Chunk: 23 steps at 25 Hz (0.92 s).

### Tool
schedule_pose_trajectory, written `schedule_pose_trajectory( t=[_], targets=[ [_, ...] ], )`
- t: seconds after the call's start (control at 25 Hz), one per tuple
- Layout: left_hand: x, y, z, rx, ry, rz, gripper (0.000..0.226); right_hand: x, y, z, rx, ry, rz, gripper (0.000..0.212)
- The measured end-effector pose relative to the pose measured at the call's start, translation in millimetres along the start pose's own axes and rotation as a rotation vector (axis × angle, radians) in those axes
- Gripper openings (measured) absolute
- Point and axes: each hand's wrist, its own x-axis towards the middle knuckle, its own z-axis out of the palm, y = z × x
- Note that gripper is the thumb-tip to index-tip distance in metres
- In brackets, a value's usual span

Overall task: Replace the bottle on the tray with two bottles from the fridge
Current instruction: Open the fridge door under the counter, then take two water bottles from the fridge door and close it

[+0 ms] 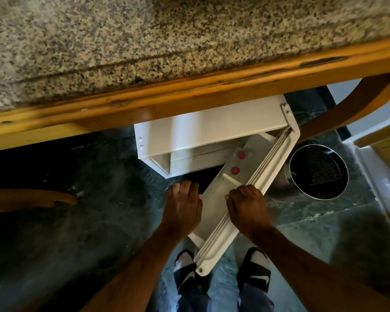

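A small white fridge (203, 129) stands under the speckled counter, seen from above. Its door (275, 172) is swung open toward me. Two bottles with pink caps sit in the door shelf, one cap (241, 155) behind the other cap (235, 170). My right hand (248, 210) grips the top edge of the door. My left hand (182, 208) hovers just left of the door, fingers apart and pointing down, holding nothing. No tray is in view.
A granite counter (144, 41) with a wooden edge (189, 93) overhangs the fridge. A round metal bin (319, 172) stands right of the door. A curved wooden chair part (32, 198) is at the left. My feet in sandals (223, 273) stand on the dark floor.
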Motion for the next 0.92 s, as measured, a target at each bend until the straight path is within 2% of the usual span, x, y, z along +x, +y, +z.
schedule_pose_trajectory(
  t=[0.2, 0.4, 0.56, 0.76, 0.92],
  targets=[
    [14, 23, 10, -0.040, -0.027, 0.032, 0.040, -14, 19, 0, 0.012, 0.041, 0.082, 0.005],
    [17, 49, 26, -0.046, -0.073, 0.066, 0.036, -35, 47, 7, -0.004, 0.047, 0.054, 0.019],
    [23, 63, 34, -0.036, -0.091, 0.123, 0.036, -49, 65, 4, 0.006, 0.087, 0.106, 0.024],
    [46, 76, 38, 0.008, -0.072, 0.217, 0.035, -54, 73, -2, -0.018, 0.045, 0.360, 0.018],
    [80, 88, 40, 0.026, -0.074, 0.341, 0.031, -50, 68, 1, 0.040, 0.100, 0.622, 0.022]
  ],
)
